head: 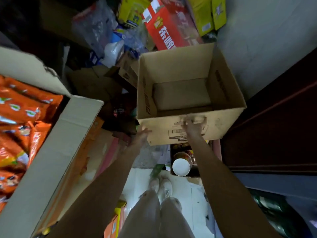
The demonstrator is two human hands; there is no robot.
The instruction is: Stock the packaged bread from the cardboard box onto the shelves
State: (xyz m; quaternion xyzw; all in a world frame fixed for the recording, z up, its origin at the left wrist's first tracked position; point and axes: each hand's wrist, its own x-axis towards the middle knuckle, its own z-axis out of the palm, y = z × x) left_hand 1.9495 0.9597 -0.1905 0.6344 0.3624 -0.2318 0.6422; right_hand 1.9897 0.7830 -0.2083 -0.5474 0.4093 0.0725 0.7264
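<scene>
Cardboard box shows a bare inside; right hand grips its near wall, left hand touches its corner, fingers straight.

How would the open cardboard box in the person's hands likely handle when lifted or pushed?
The cardboard box looks empty, so probably light. With its top open, the walls may flex. The left hand and right hand hold one side only, so it could tilt.

Two cardboard boxes, one red carton, one white bowl.
</scene>
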